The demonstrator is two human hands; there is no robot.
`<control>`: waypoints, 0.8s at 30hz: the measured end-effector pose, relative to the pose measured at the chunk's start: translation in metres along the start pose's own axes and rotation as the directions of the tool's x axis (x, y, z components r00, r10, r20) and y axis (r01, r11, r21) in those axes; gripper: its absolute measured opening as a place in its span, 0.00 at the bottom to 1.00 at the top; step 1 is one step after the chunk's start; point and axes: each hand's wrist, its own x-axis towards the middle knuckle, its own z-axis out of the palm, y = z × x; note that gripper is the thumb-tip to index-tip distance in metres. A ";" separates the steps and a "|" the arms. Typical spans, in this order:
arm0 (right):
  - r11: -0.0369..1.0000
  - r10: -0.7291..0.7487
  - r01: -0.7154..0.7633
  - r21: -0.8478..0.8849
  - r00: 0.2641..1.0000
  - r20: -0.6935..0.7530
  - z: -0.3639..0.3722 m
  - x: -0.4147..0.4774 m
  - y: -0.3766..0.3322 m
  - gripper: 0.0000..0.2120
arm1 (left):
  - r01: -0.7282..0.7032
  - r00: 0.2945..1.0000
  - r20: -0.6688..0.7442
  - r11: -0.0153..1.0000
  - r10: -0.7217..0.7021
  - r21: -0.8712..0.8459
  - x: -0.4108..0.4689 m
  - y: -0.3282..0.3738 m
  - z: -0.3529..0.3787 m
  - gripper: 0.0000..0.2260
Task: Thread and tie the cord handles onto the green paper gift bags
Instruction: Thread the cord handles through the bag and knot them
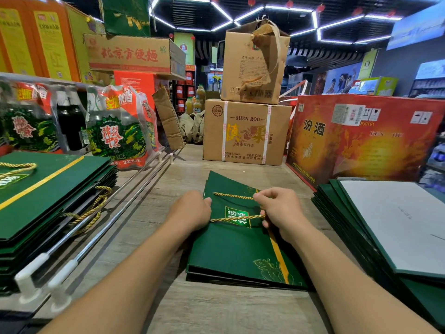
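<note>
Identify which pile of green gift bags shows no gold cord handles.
The right-hand pile, topped by a white panel. The left pile trails gold cords, and the middle bag carries a cord.

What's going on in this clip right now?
A person is fitting a gold cord to a green gift bag lying flat on the wooden surface. The right hand pinches the cord, whose two strands run across the bag to the left hand, which grips the bag's edge. A stack of corded bags lies at left; another stack, showing no cords, lies at right.
</note>
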 end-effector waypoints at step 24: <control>0.407 0.044 0.341 -0.847 0.919 0.391 0.018 -0.003 0.023 0.33 | -0.245 0.956 0.255 0.875 0.146 0.418 -0.012 -0.017 0.017 0.33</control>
